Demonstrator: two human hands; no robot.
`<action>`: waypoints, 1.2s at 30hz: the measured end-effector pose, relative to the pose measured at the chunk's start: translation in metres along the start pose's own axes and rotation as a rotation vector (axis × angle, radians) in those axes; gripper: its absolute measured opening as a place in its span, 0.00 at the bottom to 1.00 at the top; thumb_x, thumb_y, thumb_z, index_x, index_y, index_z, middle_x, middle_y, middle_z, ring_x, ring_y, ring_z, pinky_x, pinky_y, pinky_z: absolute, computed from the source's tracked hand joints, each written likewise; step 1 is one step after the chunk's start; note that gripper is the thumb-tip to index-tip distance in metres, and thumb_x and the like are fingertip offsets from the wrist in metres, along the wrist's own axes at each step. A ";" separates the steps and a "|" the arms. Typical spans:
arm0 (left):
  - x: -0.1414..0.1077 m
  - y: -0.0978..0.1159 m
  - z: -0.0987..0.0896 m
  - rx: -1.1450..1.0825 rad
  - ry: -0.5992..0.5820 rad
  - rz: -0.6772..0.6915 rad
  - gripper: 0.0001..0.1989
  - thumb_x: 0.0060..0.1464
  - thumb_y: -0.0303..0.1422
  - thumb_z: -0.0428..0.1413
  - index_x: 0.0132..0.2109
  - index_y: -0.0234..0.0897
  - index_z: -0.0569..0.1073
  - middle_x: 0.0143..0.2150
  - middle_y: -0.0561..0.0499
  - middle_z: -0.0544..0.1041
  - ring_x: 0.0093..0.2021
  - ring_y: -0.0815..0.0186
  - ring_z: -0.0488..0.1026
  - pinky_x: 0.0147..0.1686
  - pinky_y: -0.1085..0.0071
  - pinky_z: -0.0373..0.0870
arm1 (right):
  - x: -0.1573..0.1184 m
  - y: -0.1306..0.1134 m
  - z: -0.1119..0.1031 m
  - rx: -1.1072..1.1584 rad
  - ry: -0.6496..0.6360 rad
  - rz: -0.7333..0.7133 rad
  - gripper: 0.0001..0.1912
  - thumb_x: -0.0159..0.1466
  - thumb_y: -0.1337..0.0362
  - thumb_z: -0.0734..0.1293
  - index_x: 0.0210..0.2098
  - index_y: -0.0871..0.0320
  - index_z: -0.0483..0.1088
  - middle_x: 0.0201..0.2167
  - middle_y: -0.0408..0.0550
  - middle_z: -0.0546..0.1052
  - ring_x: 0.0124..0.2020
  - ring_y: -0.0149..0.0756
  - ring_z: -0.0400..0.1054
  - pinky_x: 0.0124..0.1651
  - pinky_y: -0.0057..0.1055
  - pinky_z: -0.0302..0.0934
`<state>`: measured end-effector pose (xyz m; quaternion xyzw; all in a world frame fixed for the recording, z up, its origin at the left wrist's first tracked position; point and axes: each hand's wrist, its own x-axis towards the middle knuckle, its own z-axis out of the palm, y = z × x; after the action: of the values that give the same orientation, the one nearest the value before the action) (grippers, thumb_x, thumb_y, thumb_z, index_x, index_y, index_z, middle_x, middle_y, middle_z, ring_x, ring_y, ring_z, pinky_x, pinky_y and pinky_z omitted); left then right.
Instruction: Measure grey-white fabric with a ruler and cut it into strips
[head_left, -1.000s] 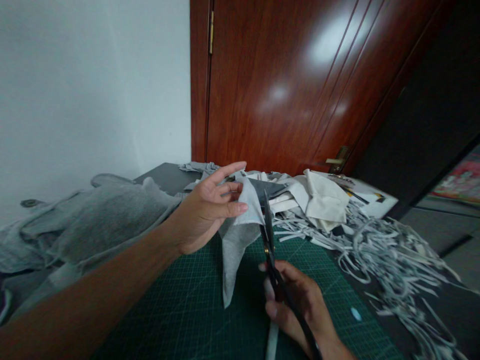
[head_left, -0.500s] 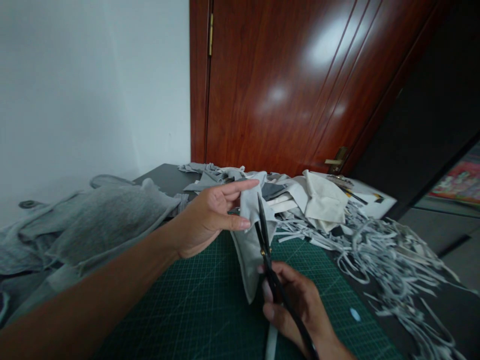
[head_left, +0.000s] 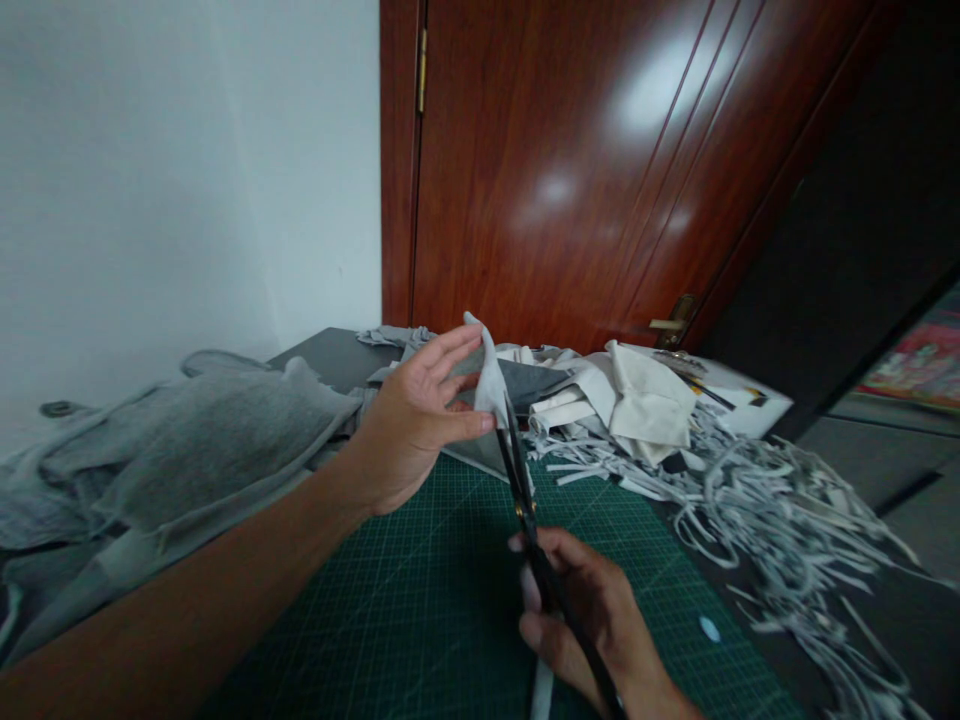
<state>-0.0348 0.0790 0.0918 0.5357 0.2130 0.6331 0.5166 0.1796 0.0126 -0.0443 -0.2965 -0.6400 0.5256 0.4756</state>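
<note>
A small piece of light grey fabric [head_left: 491, 392] is pinched between the thumb and fingers of my left hand [head_left: 420, 410], held above the cutting mat. My right hand [head_left: 592, 610] grips a pair of black scissors [head_left: 523, 490] by the handles. The blades point up and away from me, slightly apart, with their tips against the fabric's right edge. Part of the fabric hangs behind the blades and is partly hidden. Under my right hand lies a narrow pale strip [head_left: 542, 690].
A green gridded cutting mat [head_left: 420, 600] covers the table's middle. Grey cloth [head_left: 217, 440] is heaped at left. Tangled fabric strips [head_left: 772, 510] pile up at right, beside a cream fabric piece [head_left: 651, 400]. A brown door [head_left: 555, 200] stands behind.
My left hand has turned the fabric, so it now shows narrower and its lower part no longer hangs toward me. The scissors have shifted slightly left and down.
</note>
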 end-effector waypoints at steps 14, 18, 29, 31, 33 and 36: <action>-0.003 -0.010 -0.012 -0.123 -0.131 -0.458 0.27 0.39 0.17 0.69 0.49 0.33 0.78 0.40 0.50 0.82 0.40 0.64 0.76 0.42 0.67 0.71 | 0.003 -0.003 0.001 -0.036 -0.004 0.048 0.22 0.59 0.50 0.81 0.46 0.55 0.79 0.26 0.36 0.66 0.25 0.29 0.56 0.27 0.27 0.50; -0.004 -0.012 -0.018 -0.127 -0.243 -0.435 0.26 0.39 0.19 0.69 0.49 0.34 0.80 0.43 0.49 0.82 0.43 0.63 0.75 0.43 0.68 0.70 | -0.002 -0.001 0.001 -0.013 -0.030 0.031 0.25 0.61 0.49 0.80 0.52 0.54 0.77 0.28 0.36 0.67 0.25 0.29 0.55 0.28 0.28 0.50; 0.001 -0.012 -0.027 -0.293 -0.293 -0.442 0.16 0.40 0.30 0.64 0.40 0.31 0.84 0.39 0.40 0.82 0.38 0.59 0.72 0.37 0.67 0.71 | -0.004 0.001 0.002 -0.042 -0.023 0.024 0.26 0.60 0.48 0.80 0.52 0.54 0.77 0.27 0.36 0.66 0.25 0.31 0.55 0.28 0.29 0.51; 0.002 -0.011 -0.028 -0.298 -0.279 -0.458 0.13 0.50 0.36 0.63 0.39 0.32 0.84 0.39 0.39 0.82 0.38 0.58 0.73 0.37 0.66 0.72 | -0.005 0.001 0.002 -0.043 -0.019 0.025 0.27 0.61 0.48 0.80 0.53 0.54 0.77 0.27 0.37 0.66 0.25 0.30 0.55 0.28 0.29 0.51; 0.003 -0.012 -0.027 -0.288 -0.259 -0.491 0.17 0.59 0.44 0.61 0.38 0.33 0.83 0.38 0.39 0.83 0.37 0.58 0.74 0.37 0.65 0.73 | -0.005 0.001 0.001 -0.049 -0.024 0.025 0.26 0.61 0.49 0.80 0.53 0.54 0.76 0.27 0.37 0.67 0.25 0.30 0.55 0.28 0.29 0.51; 0.004 -0.014 -0.025 -0.265 -0.227 -0.527 0.21 0.65 0.48 0.58 0.37 0.33 0.83 0.36 0.40 0.83 0.35 0.59 0.76 0.36 0.67 0.73 | -0.006 0.001 0.001 -0.081 -0.024 0.015 0.26 0.59 0.51 0.80 0.52 0.55 0.77 0.27 0.37 0.67 0.25 0.31 0.57 0.28 0.29 0.52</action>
<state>-0.0510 0.0952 0.0740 0.4576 0.2010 0.4359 0.7485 0.1808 0.0079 -0.0474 -0.3142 -0.6643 0.5062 0.4514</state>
